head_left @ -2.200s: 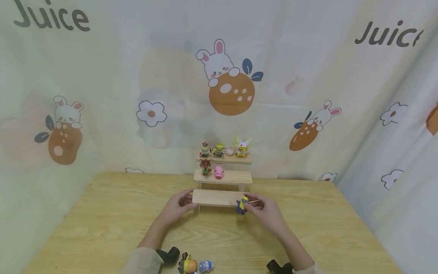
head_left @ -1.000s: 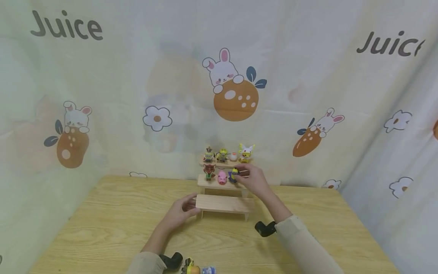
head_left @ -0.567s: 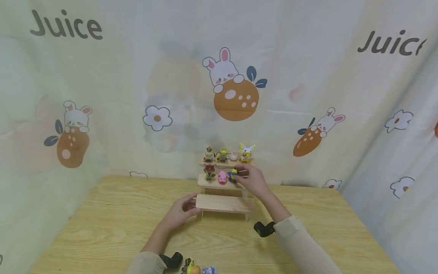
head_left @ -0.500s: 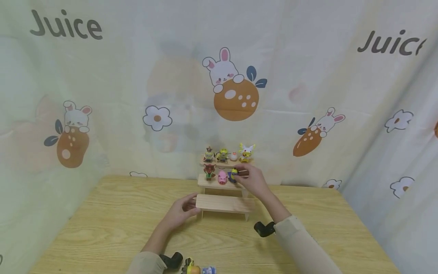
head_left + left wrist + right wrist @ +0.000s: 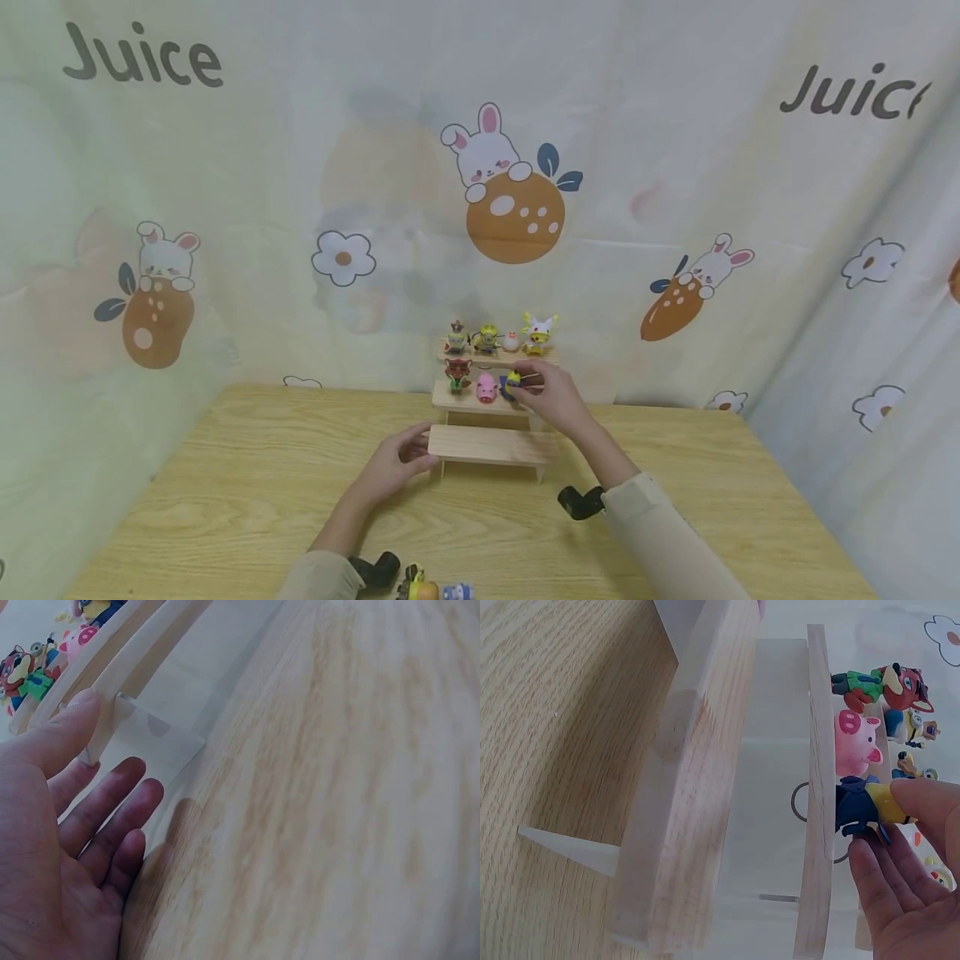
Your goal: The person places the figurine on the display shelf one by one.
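Observation:
A three-tier wooden display stand (image 5: 491, 446) stands toward the table's back. My left hand (image 5: 393, 462) holds the left end of its lowest tier; in the left wrist view the thumb (image 5: 71, 731) lies against the board's end while the other fingers curve loosely below. My right hand (image 5: 555, 398) pinches a yellow minion figurine (image 5: 859, 804) in dark blue between thumb and fingers. Its feet are right at the middle tier (image 5: 819, 825), to the right of a pink pig figurine (image 5: 487, 388). A red fox figurine (image 5: 457, 377) in green stands left of the pig.
Several small figurines, among them a white-hooded yellow one (image 5: 538, 335), line the top tier. Near the front edge lie an orange-and-yellow figurine (image 5: 423, 590) and a blue-and-white one (image 5: 458, 592). A printed curtain (image 5: 405, 333) hangs right behind the stand.
From the right end of the lowest tier, my right hand has carried the minion figurine up to the middle tier, beside the pig. It has barely moved over the last second. The left hand stays put.

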`<state>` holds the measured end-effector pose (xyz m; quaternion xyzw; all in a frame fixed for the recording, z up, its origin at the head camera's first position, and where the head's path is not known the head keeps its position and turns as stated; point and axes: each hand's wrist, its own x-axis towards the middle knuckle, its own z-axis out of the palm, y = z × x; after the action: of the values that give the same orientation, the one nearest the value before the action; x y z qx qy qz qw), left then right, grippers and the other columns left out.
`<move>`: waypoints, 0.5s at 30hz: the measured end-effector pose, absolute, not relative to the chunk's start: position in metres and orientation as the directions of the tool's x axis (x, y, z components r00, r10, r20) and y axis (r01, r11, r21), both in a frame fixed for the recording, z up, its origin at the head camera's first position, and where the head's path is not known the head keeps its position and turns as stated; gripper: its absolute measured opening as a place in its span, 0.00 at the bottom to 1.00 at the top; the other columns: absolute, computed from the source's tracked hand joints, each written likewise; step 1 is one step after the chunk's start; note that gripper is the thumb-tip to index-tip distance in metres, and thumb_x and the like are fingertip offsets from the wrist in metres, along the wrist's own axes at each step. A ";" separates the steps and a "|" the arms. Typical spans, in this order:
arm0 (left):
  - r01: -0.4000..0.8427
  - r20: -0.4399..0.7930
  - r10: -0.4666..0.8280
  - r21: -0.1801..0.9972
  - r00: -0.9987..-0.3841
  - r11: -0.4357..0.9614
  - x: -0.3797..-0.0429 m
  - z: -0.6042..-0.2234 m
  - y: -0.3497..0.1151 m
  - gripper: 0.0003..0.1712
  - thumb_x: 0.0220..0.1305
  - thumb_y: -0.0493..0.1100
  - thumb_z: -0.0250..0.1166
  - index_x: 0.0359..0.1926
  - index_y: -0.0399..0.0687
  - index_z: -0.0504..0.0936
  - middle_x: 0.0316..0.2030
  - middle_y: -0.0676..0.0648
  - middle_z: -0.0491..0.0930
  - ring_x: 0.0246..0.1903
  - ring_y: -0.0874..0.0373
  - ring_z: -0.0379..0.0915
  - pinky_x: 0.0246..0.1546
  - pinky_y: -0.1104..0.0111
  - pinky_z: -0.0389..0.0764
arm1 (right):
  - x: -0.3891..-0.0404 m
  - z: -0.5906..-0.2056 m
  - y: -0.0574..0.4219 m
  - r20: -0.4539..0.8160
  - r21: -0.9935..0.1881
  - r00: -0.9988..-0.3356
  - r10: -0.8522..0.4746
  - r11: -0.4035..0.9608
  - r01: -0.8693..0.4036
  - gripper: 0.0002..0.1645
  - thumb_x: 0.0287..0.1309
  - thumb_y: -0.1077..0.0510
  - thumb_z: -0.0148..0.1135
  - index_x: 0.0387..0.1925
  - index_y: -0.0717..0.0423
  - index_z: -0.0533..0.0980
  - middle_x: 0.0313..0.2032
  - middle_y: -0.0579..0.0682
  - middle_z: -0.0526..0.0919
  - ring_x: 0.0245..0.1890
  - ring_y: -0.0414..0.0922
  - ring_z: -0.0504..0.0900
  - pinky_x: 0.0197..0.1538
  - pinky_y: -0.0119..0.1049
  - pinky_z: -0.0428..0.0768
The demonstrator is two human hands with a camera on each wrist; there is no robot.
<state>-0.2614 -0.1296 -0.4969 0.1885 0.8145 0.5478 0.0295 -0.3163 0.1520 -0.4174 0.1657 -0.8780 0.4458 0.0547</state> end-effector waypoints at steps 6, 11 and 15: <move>0.265 0.150 0.333 0.904 -0.931 0.335 -0.261 -0.497 -0.130 0.34 0.60 0.42 0.66 0.65 0.34 0.66 0.47 0.37 0.80 0.46 0.47 0.77 0.47 0.63 0.76 | -0.314 -0.415 0.152 0.244 -0.766 -0.938 -0.245 0.544 -0.342 0.25 0.56 0.62 0.65 0.56 0.61 0.74 0.52 0.58 0.79 0.50 0.53 0.81 0.52 0.41 0.80; 0.267 0.151 0.334 0.905 -0.930 0.332 -0.261 -0.497 -0.130 0.34 0.60 0.42 0.66 0.65 0.35 0.66 0.47 0.37 0.80 0.46 0.47 0.77 0.47 0.64 0.76 | -0.311 -0.413 0.156 0.241 -0.763 -0.935 -0.259 0.545 -0.348 0.26 0.57 0.61 0.65 0.58 0.59 0.72 0.53 0.58 0.78 0.52 0.54 0.80 0.55 0.44 0.78; 0.267 0.149 0.342 0.905 -0.928 0.331 -0.261 -0.496 -0.131 0.35 0.60 0.42 0.66 0.65 0.34 0.66 0.48 0.37 0.80 0.47 0.47 0.77 0.47 0.65 0.76 | -0.302 -0.412 0.163 0.259 -0.757 -0.924 -0.281 0.535 -0.375 0.28 0.58 0.61 0.63 0.61 0.57 0.70 0.58 0.59 0.75 0.56 0.57 0.76 0.58 0.49 0.75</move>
<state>-0.2615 -0.1305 -0.4962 0.1867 0.8150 0.5474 0.0340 -0.3024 0.1629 -0.4122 0.1877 -0.8744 0.4442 0.0529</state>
